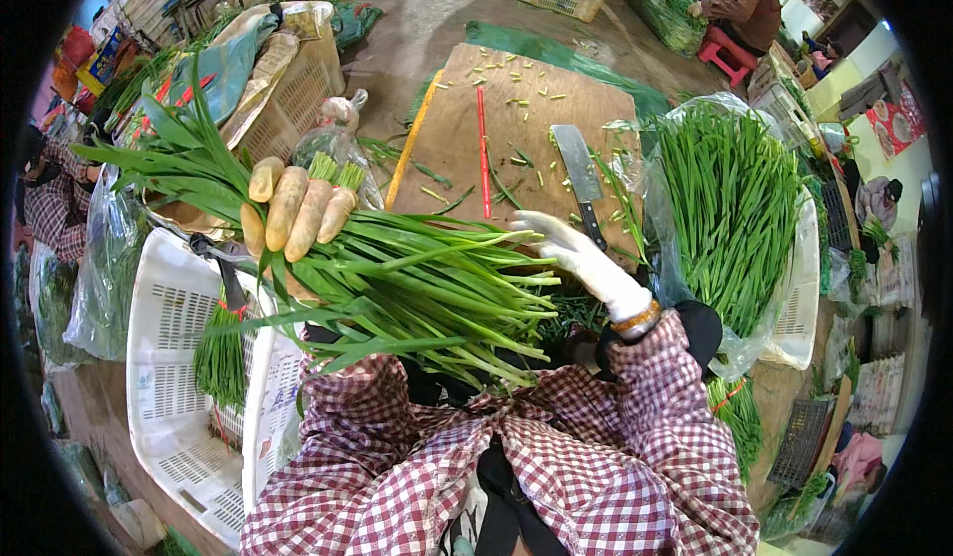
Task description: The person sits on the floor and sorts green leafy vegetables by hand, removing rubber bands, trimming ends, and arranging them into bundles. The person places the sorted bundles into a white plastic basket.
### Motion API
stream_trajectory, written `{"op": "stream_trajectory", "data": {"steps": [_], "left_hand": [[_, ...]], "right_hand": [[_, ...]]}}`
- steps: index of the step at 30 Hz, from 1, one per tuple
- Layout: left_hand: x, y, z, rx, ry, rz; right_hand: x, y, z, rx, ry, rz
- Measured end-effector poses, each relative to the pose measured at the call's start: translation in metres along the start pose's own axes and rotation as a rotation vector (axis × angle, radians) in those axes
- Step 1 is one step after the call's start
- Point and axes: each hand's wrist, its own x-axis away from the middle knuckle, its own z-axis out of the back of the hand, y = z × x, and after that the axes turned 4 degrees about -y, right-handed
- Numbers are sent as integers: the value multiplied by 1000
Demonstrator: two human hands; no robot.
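My left hand (294, 210), its fingers in stained pale coverings, is closed around a large bunch of flat green leaves (432, 280), likely Chinese chives. The leaves fan out to the upper left, while the paler stalks spread toward my right side above my lap. My right hand (569, 247), in a white glove, is beside the stalk ends with its fingers extended and apart. Whether its fingertips touch the nearest stalks is hard to tell. Beyond it, a cleaver (578, 169) with a black handle lies on a wooden board (447, 139), near a thin red strip (484, 154).
Cut stalk pieces litter the board. To the right, a plastic-lined white crate (800, 288) holds upright green leaves (726, 206). Another white crate (167, 318) at left contains a tied bunch (221, 355). A person (744, 5) sits on a red stool (724, 55) at the back right.
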Motion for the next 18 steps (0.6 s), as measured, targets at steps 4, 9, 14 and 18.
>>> {"op": "stream_trajectory", "data": {"steps": [4, 9, 14, 18], "left_hand": [[9, 0, -2, -17, 161, -120], [19, 4, 2, 10, 233, -108], [29, -6, 12, 80, 326, -82], [30, 3, 12, 59, 329, -138]], "right_hand": [[-27, -10, -35, -718, -148, -55], [-21, -14, -45, -608, -29, 3], [22, -10, -13, -157, 150, 86], [68, -10, 18, 1045, -11, -458]]}}
